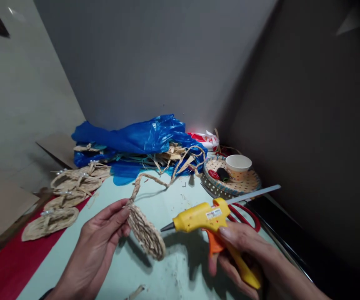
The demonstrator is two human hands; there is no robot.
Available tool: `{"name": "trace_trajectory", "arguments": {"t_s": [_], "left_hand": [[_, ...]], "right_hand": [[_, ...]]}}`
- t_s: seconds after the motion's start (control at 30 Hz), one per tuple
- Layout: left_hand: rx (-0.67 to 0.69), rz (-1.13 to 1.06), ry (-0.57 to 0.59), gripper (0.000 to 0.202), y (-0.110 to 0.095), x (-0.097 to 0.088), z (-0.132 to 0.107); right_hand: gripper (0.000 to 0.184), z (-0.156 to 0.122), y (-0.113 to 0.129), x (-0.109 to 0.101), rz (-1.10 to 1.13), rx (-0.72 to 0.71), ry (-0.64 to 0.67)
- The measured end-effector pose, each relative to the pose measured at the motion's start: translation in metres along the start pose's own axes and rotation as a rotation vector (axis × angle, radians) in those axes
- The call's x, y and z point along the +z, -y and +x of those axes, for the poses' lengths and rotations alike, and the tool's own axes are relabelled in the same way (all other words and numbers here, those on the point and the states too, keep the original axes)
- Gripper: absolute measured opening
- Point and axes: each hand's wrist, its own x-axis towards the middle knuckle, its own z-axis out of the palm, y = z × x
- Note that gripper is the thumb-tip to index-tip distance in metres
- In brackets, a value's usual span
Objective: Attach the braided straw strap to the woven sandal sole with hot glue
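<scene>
My left hand (105, 237) pinches the upper end of a coiled straw sole (145, 233), a flat oval of braided fibre held tilted above the table. From that end a loose straw braid (150, 178) runs back toward the blue bag. In my right hand (245, 250) is a yellow hot glue gun (198, 216), gripped by its handle with fingers near the orange trigger (214, 243). Its dark nozzle points left, close to the sole's right edge but apart from it. A pale glue stick (255, 194) sticks out of the gun's back.
Finished straw slippers with beads (51, 221) lie on a red strip (17, 262) at left. Behind are a blue plastic bag (130, 137) with straw and a red-white package (206, 139). A woven basket (251, 183) holds a paper cup (238, 164). Red-handled scissors (251, 214) lie behind the gun.
</scene>
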Motion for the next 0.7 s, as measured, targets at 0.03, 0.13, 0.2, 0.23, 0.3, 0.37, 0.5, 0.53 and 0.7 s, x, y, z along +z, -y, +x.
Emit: {"name": "trace_trajectory", "arguments": {"t_s": [0.03, 0.13, 0.2, 0.23, 0.3, 0.37, 0.5, 0.53, 0.7], "left_hand": [[0.002, -0.007, -0.006, 0.020, 0.000, -0.001, 0.000], [0.014, -0.032, -0.012, 0.020, -0.002, -0.006, 0.000], [0.029, -0.044, -0.001, 0.019, -0.004, -0.008, -0.002], [0.036, -0.048, 0.008, 0.020, -0.004, -0.008, -0.003], [0.043, -0.051, 0.026, 0.024, -0.005, -0.008, -0.005], [0.039, -0.049, 0.043, 0.027, -0.004, -0.008, -0.009], [0.026, -0.019, 0.083, 0.027, 0.001, -0.006, -0.018], [0.021, -0.012, 0.086, 0.027, 0.002, -0.006, -0.020], [-0.007, 0.045, 0.149, 0.027, 0.010, -0.008, -0.025]], "right_hand": [[0.062, 0.004, -0.002, -0.001, -0.016, -0.009, 0.011], [0.066, 0.011, -0.010, -0.003, -0.133, 0.044, 0.041], [0.066, 0.012, -0.015, -0.002, -0.214, 0.099, 0.067], [0.066, 0.011, -0.016, -0.002, -0.260, 0.121, 0.074], [0.061, 0.009, -0.015, -0.001, -0.347, 0.137, 0.062], [0.052, 0.006, -0.011, 0.000, -0.502, 0.106, 0.005], [0.046, -0.001, 0.007, 0.008, -0.898, 0.024, -0.144], [0.044, -0.004, 0.012, 0.012, -1.013, 0.017, -0.192], [0.038, -0.011, 0.018, 0.047, -1.076, -0.099, -0.200]]}}
